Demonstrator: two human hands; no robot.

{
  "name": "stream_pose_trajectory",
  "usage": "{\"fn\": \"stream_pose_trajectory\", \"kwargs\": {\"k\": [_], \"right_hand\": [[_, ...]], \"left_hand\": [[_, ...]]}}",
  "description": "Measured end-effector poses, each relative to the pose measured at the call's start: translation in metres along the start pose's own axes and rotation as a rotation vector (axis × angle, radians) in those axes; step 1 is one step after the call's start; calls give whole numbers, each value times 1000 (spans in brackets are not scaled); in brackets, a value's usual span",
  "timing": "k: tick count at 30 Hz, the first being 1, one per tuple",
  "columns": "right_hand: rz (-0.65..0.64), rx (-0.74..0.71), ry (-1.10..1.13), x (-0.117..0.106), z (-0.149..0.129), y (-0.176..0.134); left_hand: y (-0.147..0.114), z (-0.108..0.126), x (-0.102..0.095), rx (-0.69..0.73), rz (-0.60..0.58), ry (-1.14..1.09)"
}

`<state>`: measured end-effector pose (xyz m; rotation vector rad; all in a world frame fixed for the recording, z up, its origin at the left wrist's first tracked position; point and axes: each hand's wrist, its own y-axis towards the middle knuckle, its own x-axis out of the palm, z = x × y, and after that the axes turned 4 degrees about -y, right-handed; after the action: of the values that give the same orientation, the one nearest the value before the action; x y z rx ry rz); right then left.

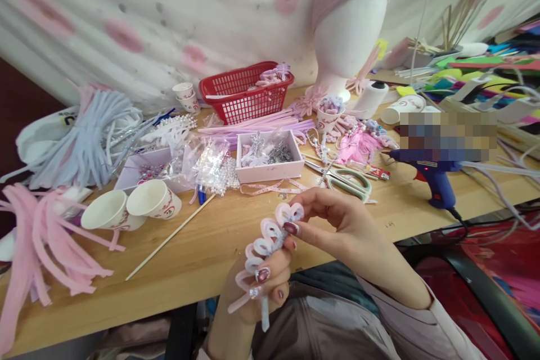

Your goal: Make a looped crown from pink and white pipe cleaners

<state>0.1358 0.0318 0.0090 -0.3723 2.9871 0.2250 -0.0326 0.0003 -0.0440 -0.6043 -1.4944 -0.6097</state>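
Observation:
My left hand (264,287) is closed around the lower part of a looped pipe-cleaner strip (262,246), pale pink and bluish white, with its loose ends sticking out below the fingers. At the strip's top end, my right hand (333,219) pinches a curled loop between thumb and index finger. The strip runs at a slant from one hand up to the other, held over the table's front edge. Behind my right hand lie scissors (348,180) with pale green handles.
A blue hot glue gun (439,174) lies at right, its cable trailing. A red basket (247,95), a white box (270,173) of trinkets, paper cups (154,199), a wooden stick (169,239) and pink pipe cleaners (46,242) cover the table. A white mannequin head (350,39) stands behind.

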Motion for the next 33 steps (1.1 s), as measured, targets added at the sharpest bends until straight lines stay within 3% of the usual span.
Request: {"fn": "stream_pose_trajectory", "kwargs": {"k": [8, 14, 18, 23, 28, 33], "right_hand": [[-71, 133, 178, -13, 8, -3], [3, 57, 50, -12, 11, -5], [45, 47, -49, -9, 17, -7], [87, 26, 115, 4, 27, -9], [87, 23, 354, 24, 25, -11], [96, 41, 432, 31, 21, -11]], "left_hand": [[-1, 6, 3, 2, 67, -8], [-2, 6, -15, 116, 108, 30], [-2, 5, -26, 92, 52, 44], [1, 2, -10, -8, -44, -234], [4, -3, 10, 1, -14, -152], [2, -2, 13, 54, -28, 18]]}}
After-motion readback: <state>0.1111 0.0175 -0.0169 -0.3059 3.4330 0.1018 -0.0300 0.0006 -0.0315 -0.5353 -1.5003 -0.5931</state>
